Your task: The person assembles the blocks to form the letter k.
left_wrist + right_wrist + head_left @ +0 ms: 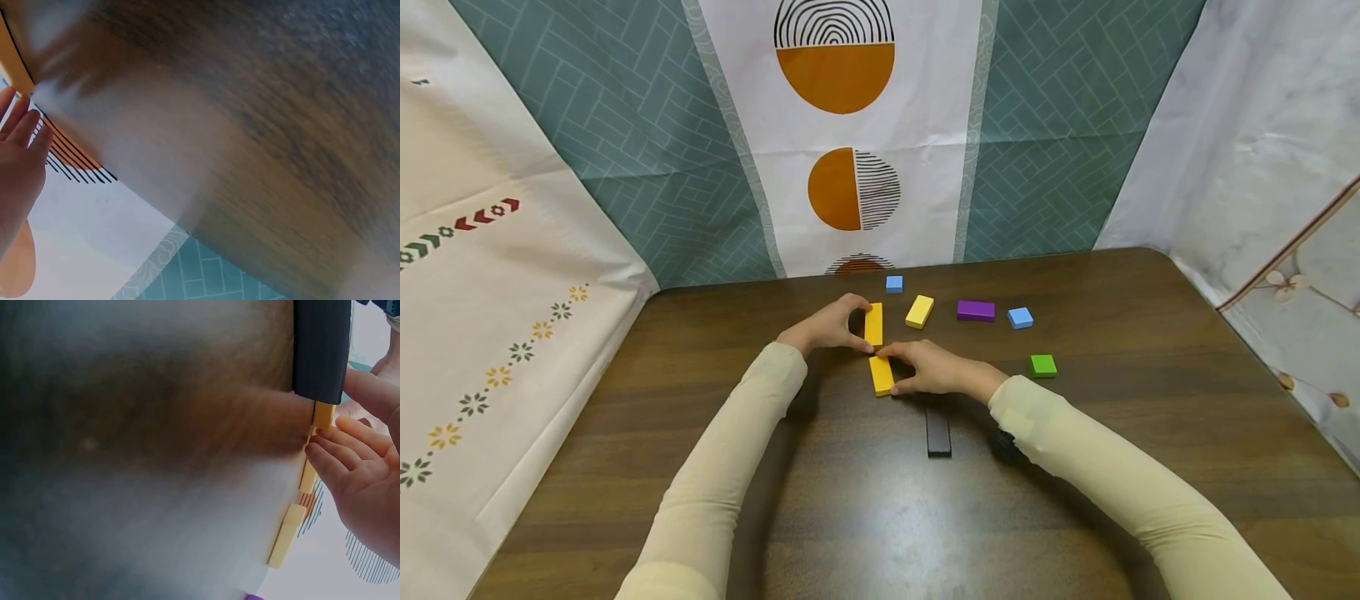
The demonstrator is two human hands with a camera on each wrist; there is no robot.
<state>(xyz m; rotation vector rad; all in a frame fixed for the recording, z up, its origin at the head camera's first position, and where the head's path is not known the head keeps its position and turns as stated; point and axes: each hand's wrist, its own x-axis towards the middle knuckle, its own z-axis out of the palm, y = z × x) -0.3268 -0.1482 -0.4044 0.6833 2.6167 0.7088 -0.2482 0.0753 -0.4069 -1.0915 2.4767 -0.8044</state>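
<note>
My left hand (833, 323) pinches an orange-yellow block (874, 323) between its fingers at the far end and thumb at the near end. Just nearer to me, a second orange-yellow block (882, 377) lies slightly slanted, held by my right hand (936, 368) with fingertips at its far end and thumb at its near corner. The two blocks lie almost end to end. In the left wrist view, the left fingertips (24, 99) meet the end of a block (14, 59). A black block (937, 433) lies below the right hand and looms large in the right wrist view.
Beyond the hands are a small blue block (894, 284), a pale yellow block (919, 312) and a purple block (976, 311). Farther right sit another blue block (1020, 317) and a green block (1042, 366). Patterned cloth (1045, 167) hangs behind the wooden table (820, 517).
</note>
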